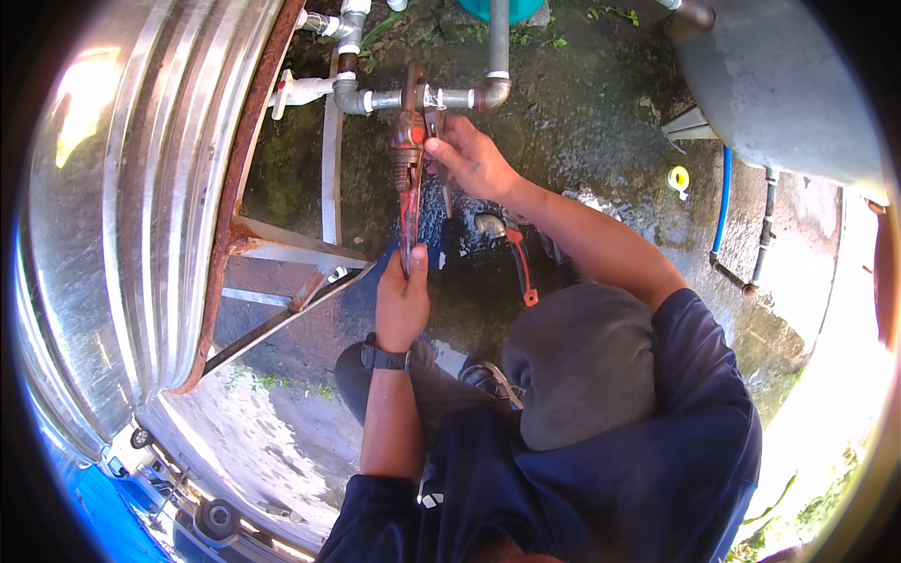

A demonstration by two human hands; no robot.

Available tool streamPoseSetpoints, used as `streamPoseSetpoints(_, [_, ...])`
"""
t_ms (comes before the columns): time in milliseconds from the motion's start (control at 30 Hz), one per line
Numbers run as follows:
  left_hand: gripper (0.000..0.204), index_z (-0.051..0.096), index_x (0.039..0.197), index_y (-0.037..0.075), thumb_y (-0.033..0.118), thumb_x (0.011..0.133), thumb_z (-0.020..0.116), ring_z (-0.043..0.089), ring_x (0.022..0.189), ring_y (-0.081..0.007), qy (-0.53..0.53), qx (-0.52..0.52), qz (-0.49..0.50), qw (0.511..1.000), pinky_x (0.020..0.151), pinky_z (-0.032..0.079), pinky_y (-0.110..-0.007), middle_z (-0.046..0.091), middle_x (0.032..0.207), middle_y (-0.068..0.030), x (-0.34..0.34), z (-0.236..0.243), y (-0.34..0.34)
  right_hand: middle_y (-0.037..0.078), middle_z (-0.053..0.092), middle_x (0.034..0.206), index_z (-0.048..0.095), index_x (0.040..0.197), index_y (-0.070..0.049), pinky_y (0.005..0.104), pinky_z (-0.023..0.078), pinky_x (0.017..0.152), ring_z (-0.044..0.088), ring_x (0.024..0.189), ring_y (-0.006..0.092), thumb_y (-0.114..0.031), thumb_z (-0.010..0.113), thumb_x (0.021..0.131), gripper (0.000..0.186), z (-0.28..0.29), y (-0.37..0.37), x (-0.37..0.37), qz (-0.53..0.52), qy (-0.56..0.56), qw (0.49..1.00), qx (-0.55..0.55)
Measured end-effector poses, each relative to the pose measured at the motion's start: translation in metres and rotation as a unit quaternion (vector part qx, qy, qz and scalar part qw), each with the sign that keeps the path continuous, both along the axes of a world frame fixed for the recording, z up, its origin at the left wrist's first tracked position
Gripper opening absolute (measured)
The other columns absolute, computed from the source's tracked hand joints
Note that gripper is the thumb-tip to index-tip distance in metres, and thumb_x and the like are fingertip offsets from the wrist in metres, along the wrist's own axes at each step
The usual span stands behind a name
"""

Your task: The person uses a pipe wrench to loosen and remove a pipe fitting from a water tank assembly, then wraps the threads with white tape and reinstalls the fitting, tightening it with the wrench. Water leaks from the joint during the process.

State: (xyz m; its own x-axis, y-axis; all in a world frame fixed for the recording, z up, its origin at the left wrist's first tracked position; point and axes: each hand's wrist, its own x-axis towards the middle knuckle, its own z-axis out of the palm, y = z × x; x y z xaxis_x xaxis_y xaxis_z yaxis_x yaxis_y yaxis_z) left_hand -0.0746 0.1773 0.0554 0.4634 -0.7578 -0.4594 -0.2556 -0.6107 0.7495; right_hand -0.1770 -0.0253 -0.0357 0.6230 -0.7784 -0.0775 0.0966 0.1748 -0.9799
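My left hand (402,305) is closed around the lower handle of a red pipe wrench (409,188), which stands nearly upright in the picture with its worn jaw at the grey pipe (383,99). My right hand (474,164) is closed just right of the wrench head, below a union fitting (432,97) with white thread tape. A narrow grey metal tool (447,199) runs down from under its fingers; its kind is partly hidden. On the wet ground below lie a grey elbow fitting (490,225) and a second red-handled tool (522,263).
To the left rises a ribbed metal tank (122,216) on a rusty steel stand (300,249). A white valve (302,91) and more pipe join at the top. A grey tank (788,84), blue hose (724,202) and yellow tape roll (678,178) are at the right.
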Motion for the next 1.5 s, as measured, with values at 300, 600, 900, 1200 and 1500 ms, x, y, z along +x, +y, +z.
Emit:
streamPoseSetpoints(300, [0.051,0.065,0.119,0.003,0.05,0.104,0.052,0.04,0.056,-0.004,0.007,0.006,-0.004,1.0,0.049,0.031,-0.024,0.045,0.065,0.0054,0.003,-0.002,0.001,0.011,0.066,0.101,0.051,0.122,0.005,0.0335,0.055,0.072,0.065,0.085,0.0161,-0.033,0.063,0.102,0.044,0.013,0.0,-0.003,0.008,0.015,0.988,0.151])
streamPoseSetpoints(600, [0.05,0.064,0.119,0.003,0.05,0.104,0.052,0.04,0.055,-0.0041,0.004,0.003,-0.008,1.0,0.05,0.032,-0.023,0.046,0.065,0.0055,0.004,-0.006,0.002,0.007,0.067,0.1,0.051,0.13,0.0,0.031,0.054,0.067,0.066,0.079,0.0145,-0.035,0.056,0.105,0.043,0.032,-0.001,-0.002,0.016,-0.005,0.992,0.123])
streamPoseSetpoints(900, [0.052,0.065,0.115,0.004,0.052,0.106,0.046,0.04,0.053,-0.0041,0.083,0.009,0.036,0.996,0.049,0.032,-0.023,0.047,0.065,0.0047,0.003,0.0,0.001,0.006,0.067,0.095,0.046,0.137,-0.005,0.031,0.052,0.066,0.066,0.08,0.0142,-0.045,0.057,0.103,0.054,0.044,0.013,0.01,-0.05,0.037,0.961,0.271])
streamPoseSetpoints(1200, [0.055,0.066,0.1,-0.003,0.048,0.106,0.046,0.058,0.067,-0.021,0.056,-0.058,0.045,0.996,0.066,0.046,-0.036,0.06,0.069,-0.0098,0.004,-0.026,0.006,0.016,0.053,0.143,0.047,0.142,-0.003,0.0566,0.039,0.109,0.046,0.135,0.0319,-0.07,0.034,0.101,0.08,0.044,0.056,-0.013,0.139,0.118,0.907,0.379])
streamPoseSetpoints(1500, [0.073,0.069,0.097,-0.004,0.064,0.1,0.042,0.066,0.095,-0.0471,-0.053,-0.066,0.089,0.992,0.084,0.05,-0.05,0.069,0.092,-0.0289,0.0,-0.047,0.004,0.012,0.07,0.099,0.07,0.111,-0.006,0.0441,0.056,0.082,0.067,0.091,0.0248,-0.063,0.039,0.103,0.065,0.039,0.082,0.016,-0.07,0.341,0.913,0.214])
